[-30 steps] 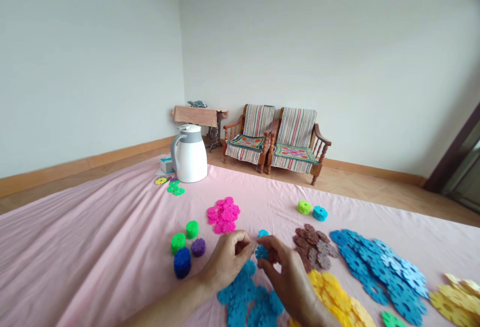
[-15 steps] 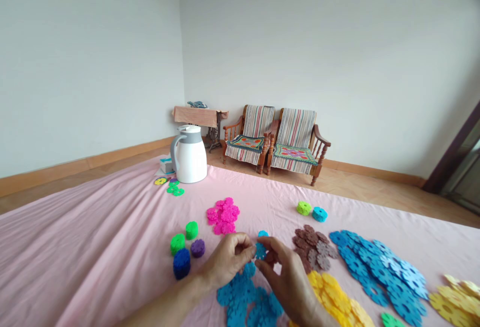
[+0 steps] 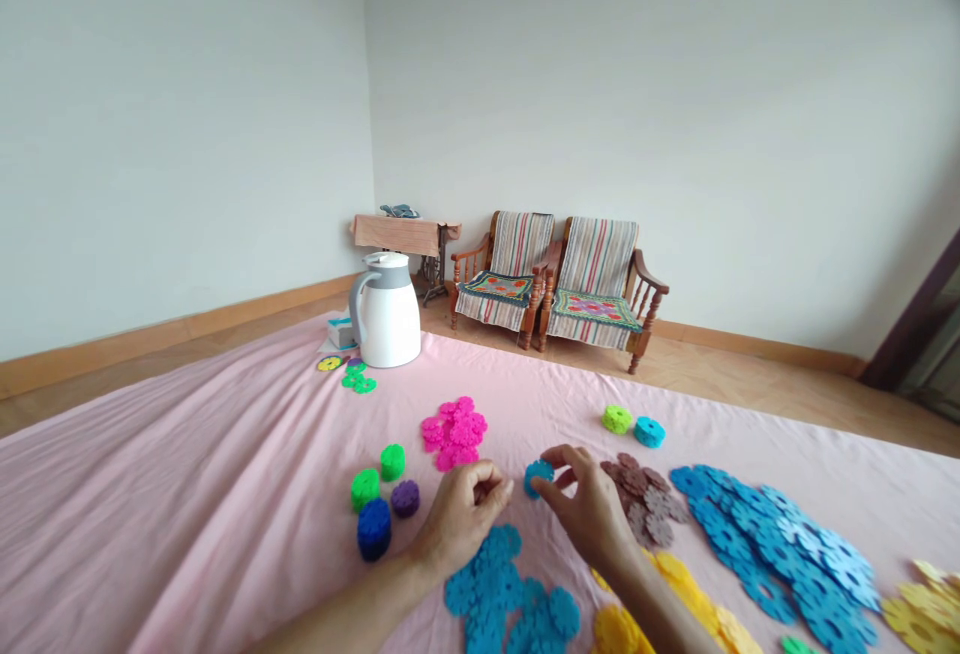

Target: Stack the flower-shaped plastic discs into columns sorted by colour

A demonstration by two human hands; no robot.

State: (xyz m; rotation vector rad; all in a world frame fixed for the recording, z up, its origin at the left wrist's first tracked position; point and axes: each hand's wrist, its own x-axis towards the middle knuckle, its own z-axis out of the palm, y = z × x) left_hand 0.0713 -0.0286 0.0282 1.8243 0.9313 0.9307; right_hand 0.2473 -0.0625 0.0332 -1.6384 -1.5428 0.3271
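Note:
My right hand [image 3: 589,502] has its thumb and fingers around a small stack of blue notched discs [image 3: 538,476], low over the pink cloth. Just left of it is my left hand [image 3: 466,512], its fingers curled and the thumb against the fingertips; whether anything small is between them is hidden. Below the two hands lies a loose pile of blue notched discs [image 3: 484,584]. A pink pile of discs [image 3: 454,432] is beyond my left hand. Brown discs [image 3: 651,506] and yellow discs [image 3: 675,584] lie beside and partly under my right arm.
Short green, purple and dark blue stacks [image 3: 373,530] stand left of my left forearm. Lime and blue stacks [image 3: 649,432] are farther back. Large blue discs [image 3: 780,554] spread to the right. A white jug [image 3: 391,319] stands on the pink cloth [image 3: 225,494]; two chairs [image 3: 592,284] are beyond.
My hands have come apart. The right hand moved slightly right, from a blue disc held between both hands to gripping the blue stack. The view shifted a little.

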